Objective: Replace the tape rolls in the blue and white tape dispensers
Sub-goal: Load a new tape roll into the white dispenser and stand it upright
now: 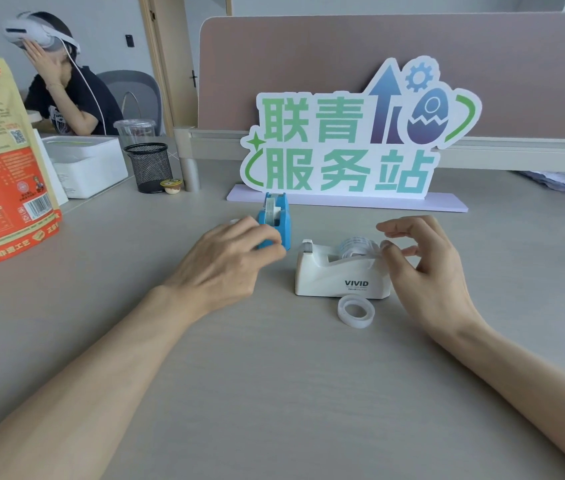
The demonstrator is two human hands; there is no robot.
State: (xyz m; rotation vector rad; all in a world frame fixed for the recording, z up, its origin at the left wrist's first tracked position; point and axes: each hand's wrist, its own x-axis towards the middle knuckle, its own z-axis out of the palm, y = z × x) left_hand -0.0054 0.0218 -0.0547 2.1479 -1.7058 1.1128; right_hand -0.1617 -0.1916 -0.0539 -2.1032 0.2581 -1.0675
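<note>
Two hands: both bare, reaching forward over the grey table [274,393], each at its own dispenser.
Left hand [229,261]: fingers curled round the near lower end of the blue tape dispenser [276,216], gripping it; the fingertips hide that end of the body.
Right hand [426,268]: fingers spread and loosely bent, holding nothing; thumb and forefinger tips lie at the rear of the white tape dispenser [340,275], at or just beside the roll mounted there. Whether they touch it cannot be told.
Blue tape dispenser: stands upright on the table, left of and slightly beyond the white one, narrow side toward the camera; a pale roll sits in its upper slot.
White tape dispenser: rests flat on the table between the two hands, marked VIVID on its side; cutter end to the left, mounted clear roll [357,247] at the right.
Loose tape roll [356,311]: translucent white ring lying flat on the table, just in front of the white dispenser, near the right wrist.
Sign [343,140]: cut-out board with green characters, an arrow, a gear and an egg, standing on a pale base behind both dispensers.
Far left: black mesh pen cup [149,168], white box [90,166], clear lidded cup [134,130], and an orange printed bag [0,168].
Background: a seated person [66,95] wearing a white headset, one hand raised to it.
</note>
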